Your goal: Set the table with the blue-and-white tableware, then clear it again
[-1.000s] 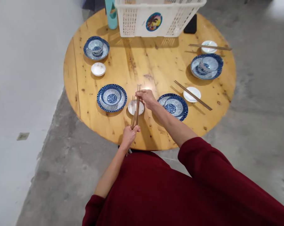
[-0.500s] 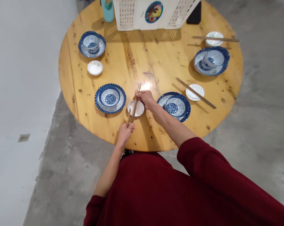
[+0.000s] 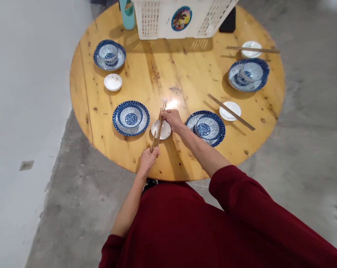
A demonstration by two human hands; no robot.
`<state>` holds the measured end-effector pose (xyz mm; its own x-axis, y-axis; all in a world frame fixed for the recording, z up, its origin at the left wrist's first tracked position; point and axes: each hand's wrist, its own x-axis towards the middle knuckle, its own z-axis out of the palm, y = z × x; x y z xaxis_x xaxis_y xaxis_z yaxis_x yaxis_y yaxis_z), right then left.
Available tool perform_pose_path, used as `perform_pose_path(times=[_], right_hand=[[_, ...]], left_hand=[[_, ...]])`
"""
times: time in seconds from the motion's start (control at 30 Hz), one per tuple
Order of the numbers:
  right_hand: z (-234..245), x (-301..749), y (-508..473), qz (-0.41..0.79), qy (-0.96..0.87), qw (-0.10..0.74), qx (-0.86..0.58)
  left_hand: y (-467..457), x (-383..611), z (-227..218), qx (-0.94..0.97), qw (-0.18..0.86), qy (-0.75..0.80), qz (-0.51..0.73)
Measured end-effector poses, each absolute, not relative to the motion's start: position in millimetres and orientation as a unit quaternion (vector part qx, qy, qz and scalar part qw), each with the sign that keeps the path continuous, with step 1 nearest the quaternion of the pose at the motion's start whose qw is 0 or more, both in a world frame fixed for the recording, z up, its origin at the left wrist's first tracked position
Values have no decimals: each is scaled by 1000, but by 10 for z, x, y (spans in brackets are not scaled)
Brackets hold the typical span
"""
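Left hand (image 3: 148,159) shifted leftward; chopsticks (image 3: 159,132) now slant more across dish (image 3: 165,131). Left grasps their lower lengths, right hand (image 3: 172,117) pinches higher up, presumably for steadiness.

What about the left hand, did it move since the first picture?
Yes, a little to the left: the left hand has shifted leftward against the nearest white dish.

The wooden table (image 3: 185,80) supports four blue-rimmed plates (image 3: 115,120), four white dishes (image 3: 113,82), a white basket (image 3: 166,30) and a turquoise container (image 3: 128,21).
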<state>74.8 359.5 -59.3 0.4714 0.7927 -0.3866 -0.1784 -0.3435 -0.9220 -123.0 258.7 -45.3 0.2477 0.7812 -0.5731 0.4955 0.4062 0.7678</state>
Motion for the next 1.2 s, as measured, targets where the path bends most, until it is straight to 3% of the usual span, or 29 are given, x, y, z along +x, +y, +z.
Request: perform_pose_path(times=[0.2,0.43,0.83,1.07,1.2], right_hand=[[-520,749,3518,444,-209,530,-692],[-287,841,3044,347,-235,591,-689],[489,225,2559,510,-388,527,-559],[696,-295,2606,562,-524,437,-467],[739,-512,2592,533,-601,414,-428]], left_hand=[[2615,-1347,-441,560,533,623,114],[2589,-1673,-198,543,473,673,168],[2401,-1686,473,411,685,544,258],[2308,-1808,412,396,724,510,241],[2312,-2024,355,448,721,491,196]])
